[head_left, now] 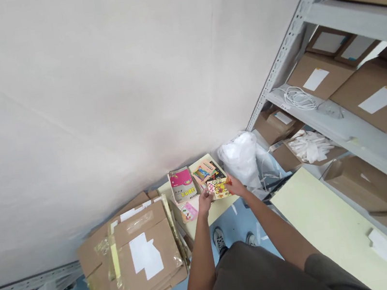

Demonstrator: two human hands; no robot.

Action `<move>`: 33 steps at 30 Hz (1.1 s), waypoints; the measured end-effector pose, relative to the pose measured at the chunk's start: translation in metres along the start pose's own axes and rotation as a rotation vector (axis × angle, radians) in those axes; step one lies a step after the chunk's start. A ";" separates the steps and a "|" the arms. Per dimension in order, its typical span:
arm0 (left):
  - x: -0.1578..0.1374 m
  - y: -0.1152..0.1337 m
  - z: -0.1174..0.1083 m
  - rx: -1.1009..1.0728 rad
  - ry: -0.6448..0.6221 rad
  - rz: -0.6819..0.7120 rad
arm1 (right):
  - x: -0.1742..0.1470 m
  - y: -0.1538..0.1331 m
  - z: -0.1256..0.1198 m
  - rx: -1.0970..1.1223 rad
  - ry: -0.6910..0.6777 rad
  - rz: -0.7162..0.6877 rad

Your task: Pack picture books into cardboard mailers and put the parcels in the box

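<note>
A thin yellow booklet (218, 189) with colourful cartoon pictures is held above a small pale-yellow table (214, 216). My left hand (205, 202) pinches its left edge, and my right hand (237, 186) grips the right side. Left of it on the table lies a magenta and grey book (180, 178) with yellow lettering. A pink booklet (189, 212) is at the table's near left, close to my left hand. Beyond the held booklet lie a peach-coloured booklet (203, 170) and a black one (215, 171), partly covered.
Flattened cardboard boxes (140, 227) are stacked at the left. White plastic bags (240, 157) sit right of the table, against the wall. Metal shelving (363, 130) with cardboard boxes (373, 97) rises on the right. A pale-yellow board (322, 217) stretches along the near right.
</note>
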State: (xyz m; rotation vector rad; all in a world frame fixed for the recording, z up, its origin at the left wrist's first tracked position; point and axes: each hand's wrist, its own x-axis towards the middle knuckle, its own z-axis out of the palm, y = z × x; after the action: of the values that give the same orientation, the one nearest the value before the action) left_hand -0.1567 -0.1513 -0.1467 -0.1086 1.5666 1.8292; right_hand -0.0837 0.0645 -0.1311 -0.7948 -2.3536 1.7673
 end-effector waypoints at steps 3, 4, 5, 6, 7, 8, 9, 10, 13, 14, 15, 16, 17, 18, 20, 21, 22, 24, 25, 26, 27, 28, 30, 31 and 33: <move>-0.002 0.010 0.031 -0.002 -0.072 -0.002 | -0.010 -0.002 -0.034 0.157 0.116 0.148; -0.004 0.013 0.041 -0.003 -0.082 0.002 | -0.015 -0.002 -0.046 0.231 0.115 0.177; -0.007 0.014 0.052 -0.005 -0.083 0.005 | -0.022 -0.001 -0.059 0.306 0.100 0.189; -0.010 0.014 0.064 -0.012 -0.080 0.006 | -0.029 -0.001 -0.071 0.372 0.086 0.189; -0.013 0.014 0.076 -0.025 -0.075 0.003 | -0.037 0.000 -0.084 0.426 0.081 0.185; -0.016 0.012 0.090 -0.047 -0.066 -0.003 | -0.047 0.001 -0.097 0.469 0.095 0.181; -0.019 0.010 0.104 -0.080 -0.054 -0.013 | -0.057 0.002 -0.110 0.508 0.127 0.180; -0.023 0.006 0.121 -0.119 -0.044 -0.024 | -0.068 0.003 -0.123 0.548 0.169 0.180; -0.038 -0.008 0.183 -0.206 -0.075 -0.052 | -0.107 0.010 -0.165 0.698 0.304 0.170; -0.044 -0.014 0.207 -0.205 -0.114 -0.063 | -0.121 0.013 -0.179 0.750 0.352 0.165; -0.052 -0.021 0.233 -0.187 -0.165 -0.075 | -0.136 0.018 -0.194 0.801 0.401 0.157; -0.060 -0.028 0.259 -0.158 -0.221 -0.086 | -0.150 0.023 -0.209 0.849 0.450 0.147; -0.069 -0.036 0.285 -0.127 -0.276 -0.094 | -0.166 0.029 -0.224 0.891 0.500 0.135; -0.078 -0.044 0.310 -0.099 -0.329 -0.099 | -0.181 0.036 -0.240 0.927 0.549 0.122; -0.098 -0.062 0.358 -0.053 -0.417 -0.106 | -0.214 0.052 -0.272 0.971 0.633 0.100; -0.107 -0.071 0.380 -0.028 -0.452 -0.114 | -0.231 0.060 -0.288 0.979 0.669 0.096; -0.116 -0.080 0.400 0.005 -0.485 -0.126 | -0.249 0.069 -0.305 0.979 0.705 0.100; -0.133 -0.097 0.437 0.100 -0.561 -0.153 | -0.286 0.087 -0.337 0.962 0.774 0.120; -0.140 -0.104 0.454 0.154 -0.609 -0.160 | -0.305 0.096 -0.353 0.949 0.809 0.129; -0.148 -0.110 0.470 0.209 -0.666 -0.163 | -0.324 0.104 -0.366 0.935 0.842 0.136; -0.154 -0.116 0.486 0.261 -0.730 -0.161 | -0.343 0.112 -0.378 0.924 0.872 0.143; -0.161 -0.121 0.501 0.309 -0.796 -0.159 | -0.360 0.118 -0.388 0.918 0.899 0.147; -0.173 -0.128 0.528 0.390 -0.921 -0.154 | -0.391 0.129 -0.402 0.922 0.928 0.148; -0.178 -0.131 0.540 0.421 -0.971 -0.152 | -0.403 0.133 -0.405 0.929 0.931 0.139; -0.185 -0.136 0.558 0.458 -1.030 -0.149 | -0.420 0.139 -0.407 0.943 0.938 0.110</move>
State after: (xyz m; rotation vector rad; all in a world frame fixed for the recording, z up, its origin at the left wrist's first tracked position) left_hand 0.2654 0.2623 -0.0231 0.7817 1.1056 1.0447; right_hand 0.4783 0.2539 -0.0296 -1.1723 -0.7863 1.6792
